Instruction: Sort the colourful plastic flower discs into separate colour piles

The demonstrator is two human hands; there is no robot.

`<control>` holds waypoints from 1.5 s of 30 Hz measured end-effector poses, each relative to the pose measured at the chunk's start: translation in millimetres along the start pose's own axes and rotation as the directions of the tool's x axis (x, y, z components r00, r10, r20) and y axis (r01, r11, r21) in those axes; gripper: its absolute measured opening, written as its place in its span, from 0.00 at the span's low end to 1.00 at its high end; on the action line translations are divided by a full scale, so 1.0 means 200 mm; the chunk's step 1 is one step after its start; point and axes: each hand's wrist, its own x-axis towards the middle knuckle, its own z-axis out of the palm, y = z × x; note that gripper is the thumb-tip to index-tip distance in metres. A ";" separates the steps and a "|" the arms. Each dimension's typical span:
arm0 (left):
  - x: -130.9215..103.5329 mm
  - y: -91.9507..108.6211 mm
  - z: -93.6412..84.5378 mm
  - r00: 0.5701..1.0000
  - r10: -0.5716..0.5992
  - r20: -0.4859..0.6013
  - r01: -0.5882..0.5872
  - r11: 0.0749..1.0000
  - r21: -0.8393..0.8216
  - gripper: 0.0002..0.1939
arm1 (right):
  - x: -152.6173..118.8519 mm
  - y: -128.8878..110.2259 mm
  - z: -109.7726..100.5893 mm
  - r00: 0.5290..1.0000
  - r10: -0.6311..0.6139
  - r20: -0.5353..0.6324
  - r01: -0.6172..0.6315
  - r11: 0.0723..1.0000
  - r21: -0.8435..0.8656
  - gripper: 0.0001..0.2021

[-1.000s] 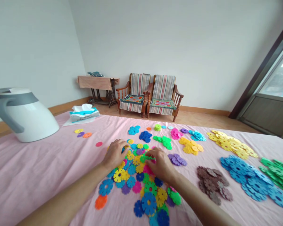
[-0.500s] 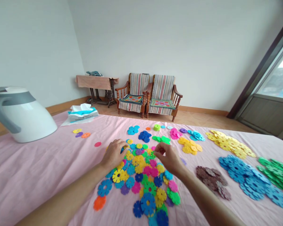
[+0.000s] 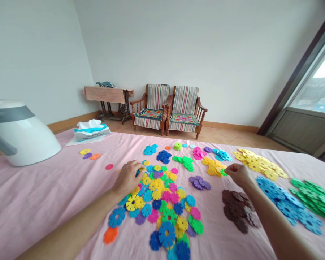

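A mixed heap of notched plastic snowflake discs point(image 3: 157, 186) in many colours lies at the middle of the table. My left hand point(image 3: 128, 177) rests at the heap's left edge, its fingers curled; what they hold, if anything, is hidden. Off to the right, my right hand point(image 3: 239, 173) pinches a small green disc point(image 3: 223, 172) just over the edge of the yellow-orange pile point(image 3: 213, 166). Below that pile sits a purple group point(image 3: 199, 182), and a brown pile point(image 3: 237, 206) lies under my right wrist.
Blue point(image 3: 287, 204), green point(image 3: 314, 196) and pale yellow point(image 3: 258, 164) piles spread along the right. Smaller single-colour groups line the back. A white jug point(image 3: 29, 137) and tissue pack point(image 3: 92, 131) stand at left on the pink cloth point(image 3: 70, 187). Two chairs point(image 3: 165, 108) stand beyond.
My right hand has moved right, from the mixed heap to the yellow-orange pile, with a green disc between its fingers. My left hand has stayed by the heap.
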 end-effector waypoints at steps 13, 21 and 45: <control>0.00 0.00 0.00 1.000 -0.005 -0.002 0.005 1.000 -0.009 0.08 | -0.26 -0.49 0.13 0.876 -0.424 0.229 0.402 0.905 0.138 0.07; -0.01 0.00 0.01 1.000 -0.003 0.001 0.003 1.000 0.014 0.07 | -0.47 -0.77 0.26 0.587 -0.733 0.343 0.691 0.675 0.258 0.15; 0.00 0.00 0.00 1.000 0.005 0.007 -0.005 1.000 -0.004 0.07 | -0.39 -0.69 0.25 0.780 -0.537 0.321 0.452 0.838 0.305 0.04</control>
